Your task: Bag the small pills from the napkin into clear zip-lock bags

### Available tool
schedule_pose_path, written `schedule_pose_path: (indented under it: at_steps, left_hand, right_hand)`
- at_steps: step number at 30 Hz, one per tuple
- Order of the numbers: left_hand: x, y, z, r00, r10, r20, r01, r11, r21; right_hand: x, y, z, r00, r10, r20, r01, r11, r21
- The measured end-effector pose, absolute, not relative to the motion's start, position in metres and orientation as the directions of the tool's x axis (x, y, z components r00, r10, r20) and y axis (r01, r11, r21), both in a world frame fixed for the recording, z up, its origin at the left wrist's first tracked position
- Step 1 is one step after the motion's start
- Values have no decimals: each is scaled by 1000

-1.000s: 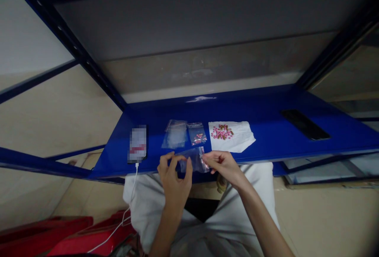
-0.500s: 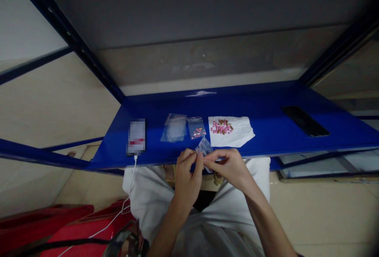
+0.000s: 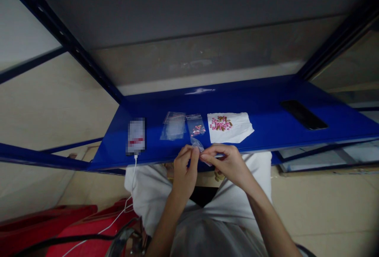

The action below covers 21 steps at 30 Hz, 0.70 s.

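My left hand [image 3: 184, 170] and my right hand [image 3: 227, 162] meet at the front edge of the blue shelf [image 3: 266, 130], both pinching a small clear plastic bag [image 3: 196, 144] between fingertips. The bag stands up between the two hands, mostly hidden by my fingers. Just behind it lie a small clear bag with a few pink pills [image 3: 196, 125] and a pile of empty clear bags [image 3: 174, 126]. To the right, a heap of pink and brown pills [image 3: 220, 123] rests on a white paper [image 3: 237, 128].
A phone with a white cable [image 3: 136, 136] lies at the shelf's left. A black phone [image 3: 303, 114] lies at the far right. Blue shelf posts rise on both sides. Red objects [image 3: 74, 229] sit on the floor at lower left.
My hands have come together: the bag held flat and wide a second ago is now pinched narrow and upright between both hands, slightly further onto the shelf.
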<state>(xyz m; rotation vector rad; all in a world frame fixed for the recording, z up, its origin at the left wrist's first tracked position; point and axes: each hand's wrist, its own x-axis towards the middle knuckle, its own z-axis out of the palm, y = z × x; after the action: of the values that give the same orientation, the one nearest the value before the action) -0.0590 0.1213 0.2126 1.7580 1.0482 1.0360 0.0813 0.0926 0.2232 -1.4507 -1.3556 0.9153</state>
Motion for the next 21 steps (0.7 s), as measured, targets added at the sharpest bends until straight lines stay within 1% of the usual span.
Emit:
schedule_pose_path:
  at_steps: [3, 8, 10, 12, 16, 18, 21]
  left_hand:
    - [-59, 121, 210, 295, 932, 210, 238, -285, 929]
    - [-61, 121, 206, 320, 922, 218, 279, -312, 908]
    - [-62, 121, 205, 340, 916, 214, 295, -320, 900]
    - [-62, 121, 205, 357, 907, 222, 318, -342, 884]
    - [-61, 121, 206, 343, 891, 299, 387, -423, 819]
    - [-61, 122, 205, 330, 880, 341, 434, -462, 774]
    - [-62, 123, 201, 319, 873, 368, 515, -486, 706]
  right_hand:
    - [80, 93, 224, 119, 990, 75, 347, 29, -937]
    - [78, 92, 226, 143, 989, 47, 377, -11, -926]
    - [77, 92, 227, 152, 985, 77, 408, 8, -913]
    - [76, 92, 228, 165, 975, 149, 462, 57, -885]
    - [74, 93, 223, 178, 945, 274, 536, 141, -833]
    - [73, 93, 219, 167, 943, 289, 553, 154, -819]
    - [73, 94, 214, 163, 950, 268, 570, 131, -811]
